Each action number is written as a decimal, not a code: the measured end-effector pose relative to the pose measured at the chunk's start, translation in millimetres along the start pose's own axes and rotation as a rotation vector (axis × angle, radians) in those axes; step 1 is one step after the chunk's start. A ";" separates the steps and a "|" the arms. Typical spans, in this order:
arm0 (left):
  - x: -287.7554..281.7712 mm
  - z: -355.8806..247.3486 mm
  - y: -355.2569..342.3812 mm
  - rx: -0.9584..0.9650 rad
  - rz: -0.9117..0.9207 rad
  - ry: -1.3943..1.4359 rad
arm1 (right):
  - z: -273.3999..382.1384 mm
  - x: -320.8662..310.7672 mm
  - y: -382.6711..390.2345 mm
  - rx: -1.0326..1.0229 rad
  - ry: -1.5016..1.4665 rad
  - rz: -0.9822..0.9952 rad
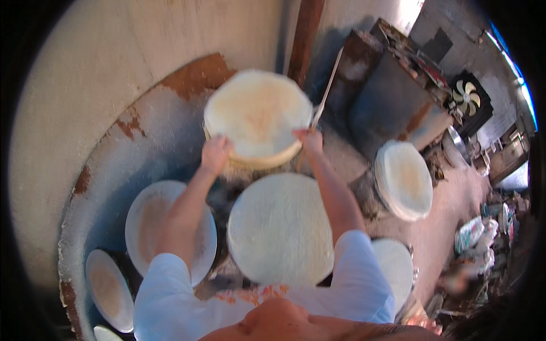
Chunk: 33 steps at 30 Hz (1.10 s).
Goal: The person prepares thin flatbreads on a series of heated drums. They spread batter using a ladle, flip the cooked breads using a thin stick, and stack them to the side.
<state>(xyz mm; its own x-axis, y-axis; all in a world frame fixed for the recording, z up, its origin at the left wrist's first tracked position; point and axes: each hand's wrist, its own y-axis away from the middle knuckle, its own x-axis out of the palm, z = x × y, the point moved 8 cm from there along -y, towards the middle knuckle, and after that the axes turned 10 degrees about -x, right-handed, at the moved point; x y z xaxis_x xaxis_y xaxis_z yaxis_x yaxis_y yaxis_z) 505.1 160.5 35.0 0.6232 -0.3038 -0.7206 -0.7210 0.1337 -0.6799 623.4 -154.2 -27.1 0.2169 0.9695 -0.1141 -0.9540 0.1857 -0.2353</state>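
Note:
A thick stack of pale round sheets (259,108), browned at the middle of the top one, is held out in front of me at the upper middle. My left hand (216,153) grips its near left edge. My right hand (310,142) is closed at the right edge, with a long thin pale stick (330,79) rising beside it; whether the fingers also hold the stick is unclear. Just below lies a large pale round plate (278,227). Another round plate (145,216) with a brownish middle sits under my left forearm.
A second stack of pale rounds (404,179) stands on the right. More round plates (105,287) are low at both sides. A curved rusty metal rim (193,74) runs along the left wall. At the right are a dark metal box (398,91), a fan (466,96) and piled clutter (478,244).

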 end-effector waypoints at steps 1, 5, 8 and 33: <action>18.1 -2.0 7.2 0.041 -0.032 -0.026 | -22.0 11.8 1.4 0.034 -0.118 0.034; 53.2 -14.0 14.2 0.040 0.072 -0.049 | -58.6 1.4 -1.6 0.046 -0.005 0.078; 44.4 -3.5 17.6 -0.060 0.162 -0.077 | -45.4 7.8 -3.6 0.028 -0.080 0.104; -650.3 -76.3 763.9 -1.720 -0.341 -0.683 | 242.2 318.4 781.9 -1.001 0.152 1.383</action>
<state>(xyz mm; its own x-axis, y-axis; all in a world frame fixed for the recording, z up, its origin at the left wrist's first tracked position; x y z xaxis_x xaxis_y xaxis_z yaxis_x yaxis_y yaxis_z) -474.1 388.3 -5.3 0.4712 0.3266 -0.8193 0.2371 -0.9416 -0.2391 -103.5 338.4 -13.7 -0.5228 0.2764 -0.8064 0.0443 -0.9359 -0.3495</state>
